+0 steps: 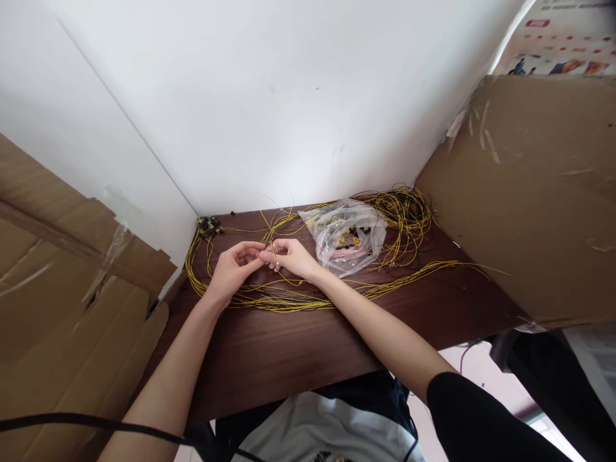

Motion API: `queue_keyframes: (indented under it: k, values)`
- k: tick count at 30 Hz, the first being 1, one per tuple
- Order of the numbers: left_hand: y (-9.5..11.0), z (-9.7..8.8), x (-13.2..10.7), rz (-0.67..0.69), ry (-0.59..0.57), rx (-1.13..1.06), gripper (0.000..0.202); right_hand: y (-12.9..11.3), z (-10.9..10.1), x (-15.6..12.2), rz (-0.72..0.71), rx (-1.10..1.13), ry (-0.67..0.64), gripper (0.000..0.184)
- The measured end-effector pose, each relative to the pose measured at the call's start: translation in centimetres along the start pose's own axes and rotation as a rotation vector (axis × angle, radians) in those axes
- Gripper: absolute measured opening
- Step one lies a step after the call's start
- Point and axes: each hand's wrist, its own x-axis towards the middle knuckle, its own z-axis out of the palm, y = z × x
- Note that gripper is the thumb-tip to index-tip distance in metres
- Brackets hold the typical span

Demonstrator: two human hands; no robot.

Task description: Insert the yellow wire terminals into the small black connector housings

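Head view of the work surface as I see it from my remote station. The yellow wires [289, 304] are thin, glossy and bundled with darker strands; they curve along the brown tabletop [269, 359] beneath both hands, several loose ends splaying upward behind the fingers. My right hand [291, 258] pinches a few of them between thumb and forefinger. My left hand [233, 269] has its thumb and forefinger brought to the same spot; whether they grasp a strand I cannot tell. Writing: a printed sheet [568, 38], upper right, bears a red label and lines of text too small to read. Counted: two hands; one clear plastic bag [332, 237], right of the hands, with yellow and black pieces inside; one tangled coil [407, 215] of yellow and black wire beside it; one cluster of black connectors [209, 226] at the far left; two cardboard panels [539, 192], one per side. Individual strands overlap too much to number.
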Motion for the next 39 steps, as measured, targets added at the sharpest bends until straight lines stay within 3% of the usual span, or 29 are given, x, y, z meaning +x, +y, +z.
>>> queue_keyframes:
  k: [4,19,39]
  values:
    - [-0.36,-0.01,0.15,-0.007,0.041,-0.029,0.05,-0.23,-0.11,-0.12,0.04,0.065,-0.057,0.03]
    - [-0.62,-0.26,0.24,-0.02,0.039,-0.053,0.057,-0.06,0.02,0.06,0.065,0.102,0.024,0.019]
    - [-0.5,0.02,0.25,0.042,0.033,0.038,0.044,-0.46,0.01,-0.21,0.032,0.108,-0.001,0.018]
